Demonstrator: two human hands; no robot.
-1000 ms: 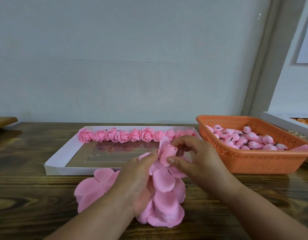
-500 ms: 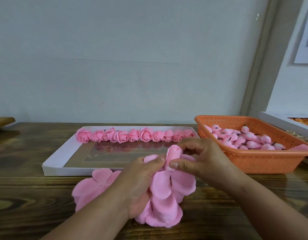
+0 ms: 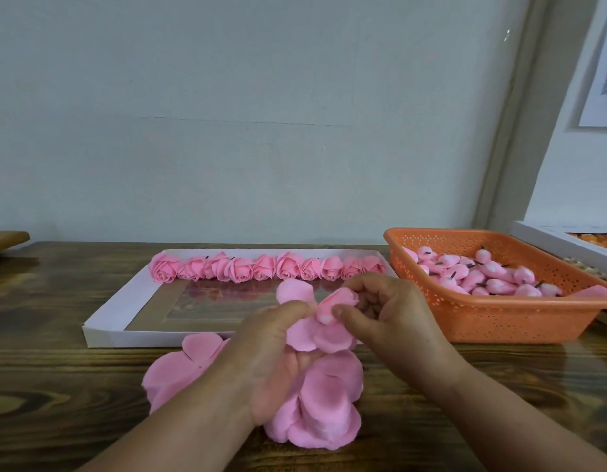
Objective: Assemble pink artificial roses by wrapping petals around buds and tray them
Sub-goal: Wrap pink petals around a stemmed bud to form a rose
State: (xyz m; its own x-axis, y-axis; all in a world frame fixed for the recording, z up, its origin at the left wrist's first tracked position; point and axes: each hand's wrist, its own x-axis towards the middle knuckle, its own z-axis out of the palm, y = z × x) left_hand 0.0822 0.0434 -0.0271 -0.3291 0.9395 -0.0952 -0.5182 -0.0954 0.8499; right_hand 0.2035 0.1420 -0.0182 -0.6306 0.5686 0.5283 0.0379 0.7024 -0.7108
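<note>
Between my hands is a half-wrapped pink rose (image 3: 336, 306), its bud rolled in petals. My right hand (image 3: 387, 318) pinches that rolled bud from the right with thumb and fingers. My left hand (image 3: 271, 345) grips the petal strip (image 3: 325, 396) below the bud, thumb up against a loose petal. The rest of the strip hangs down to the table. A flat stack of pink petals (image 3: 179, 366) lies on the wood left of my left wrist. Behind, a white tray (image 3: 114, 311) holds a row of several finished roses (image 3: 264, 267) along its far edge.
An orange perforated basket (image 3: 492, 318) full of pink buds with dark stems stands to the right of the tray. A white box (image 3: 561, 243) sits behind it at the far right. A wooden board edge (image 3: 5, 238) shows at far left. The wall is close behind.
My right hand has rolled the petal tighter around the bud, which now tilts to the right. One petal has sprung up above my left thumb, and the hanging strip has dropped lower.
</note>
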